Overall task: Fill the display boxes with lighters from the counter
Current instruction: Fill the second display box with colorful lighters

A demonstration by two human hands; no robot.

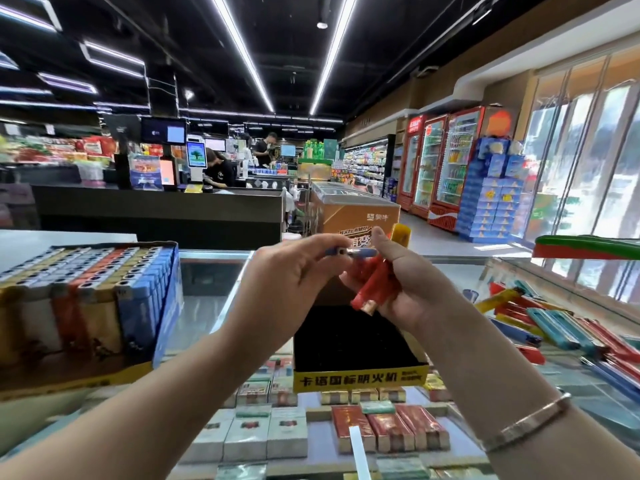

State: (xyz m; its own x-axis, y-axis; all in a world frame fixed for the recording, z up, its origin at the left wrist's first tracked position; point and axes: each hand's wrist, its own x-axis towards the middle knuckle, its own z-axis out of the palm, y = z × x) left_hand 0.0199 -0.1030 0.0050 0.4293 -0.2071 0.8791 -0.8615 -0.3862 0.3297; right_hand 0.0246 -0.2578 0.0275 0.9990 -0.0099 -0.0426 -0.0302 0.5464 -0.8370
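Head view, centre of frame: two hands raised above the glass table (214, 282). The left hand (287, 289) pinches one blue lighter (349, 252) between thumb and fingertips, the lighter lying level and reaching across to the right hand. The right hand (412, 289) has its fingers curled round a bundle of lighters: two red lighters (372, 291) pointing down and left, metal heads lowest, and one yellow lighter (401, 233) standing up behind the thumb. Whether more sit in that grip cannot be told. One bracelet (530, 424) is on the right wrist.

Directly below the hands stands one open display box (360, 375), yellow front with black lettering, its dark interior showing no lighters. At left of frame stands a second display box (79, 375), packed full with upright lighters in yellow, white, orange and blue rows; the count is too dense to give. At right of frame a loose pile of lighters (554, 327), red, blue, teal and yellow, lies on the table; the count is not readable. Cigarette packs (391, 431) show beneath the glass.
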